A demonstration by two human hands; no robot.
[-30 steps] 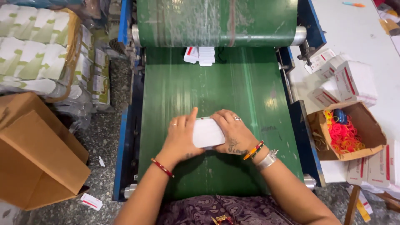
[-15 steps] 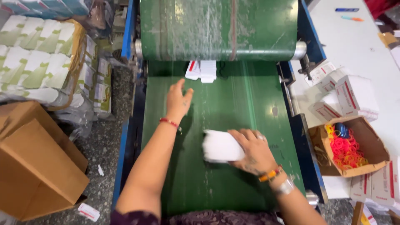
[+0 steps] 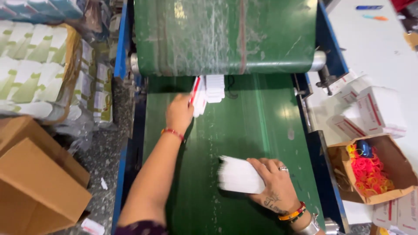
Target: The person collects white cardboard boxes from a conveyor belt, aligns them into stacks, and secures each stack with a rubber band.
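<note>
A green conveyor belt [image 3: 261, 126] runs away from me under a roller. My right hand [image 3: 274, 185] grips a white stack of flat cartons [image 3: 238, 175] lying on the belt near me. My left hand [image 3: 179, 112] is stretched forward and touches the left edge of a row of white and red flat cartons [image 3: 209, 90] coming out from beneath the roller. Whether its fingers have closed on them I cannot tell clearly; they rest against the row.
An open cardboard box of red and yellow rubber bands [image 3: 370, 172] stands at right, with white and red boxes [image 3: 374, 111] beside it. Brown cartons [image 3: 35, 182] and stacked green-white packs [image 3: 30, 74] sit at left on the floor.
My left hand let go of the white stack and reached forward to the cartons under the roller. My right hand kept the stack and shifted it slightly right.
</note>
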